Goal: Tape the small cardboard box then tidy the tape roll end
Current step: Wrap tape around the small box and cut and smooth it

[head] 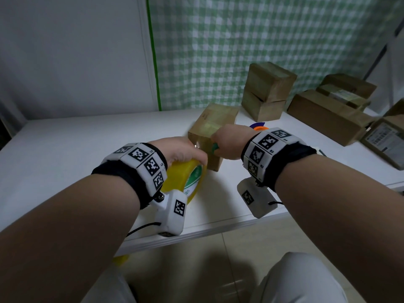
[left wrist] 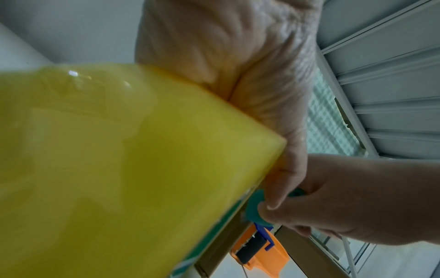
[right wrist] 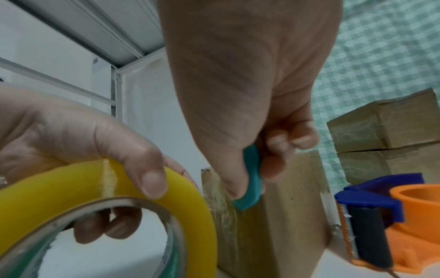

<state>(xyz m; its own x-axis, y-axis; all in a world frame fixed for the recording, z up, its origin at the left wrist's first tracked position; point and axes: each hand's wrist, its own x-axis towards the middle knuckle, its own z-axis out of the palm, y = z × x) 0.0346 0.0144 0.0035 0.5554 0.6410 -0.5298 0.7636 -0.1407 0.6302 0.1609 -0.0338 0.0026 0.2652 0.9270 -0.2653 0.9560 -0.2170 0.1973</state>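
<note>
1. On the white desk [head: 65,149], the small cardboard box [head: 213,125] lies just ahead of both hands, its near end between them.
2. Left of the box's near corner, the yellow tape roll [head: 188,173] stands on edge, close to the box.
3. The left hand [head: 179,149] grips the roll from above: the thumb [right wrist: 147,176] lies over the outer band and fingers curl through the core.
4. The right hand [head: 229,141] is closed around a small teal cutter [right wrist: 251,180], pinched between thumb and curled fingers.
5. The cutter's lower tip touches the box's near end, where clear tape looks wrinkled.
6. Both forearms reach forward, backs of the hands up, with marker-covered wrist bands [head: 271,149] on them.
7. Right of the box sits an orange and blue tape dispenser [right wrist: 385,222]; more cardboard boxes [head: 266,90] stand behind.
</note>
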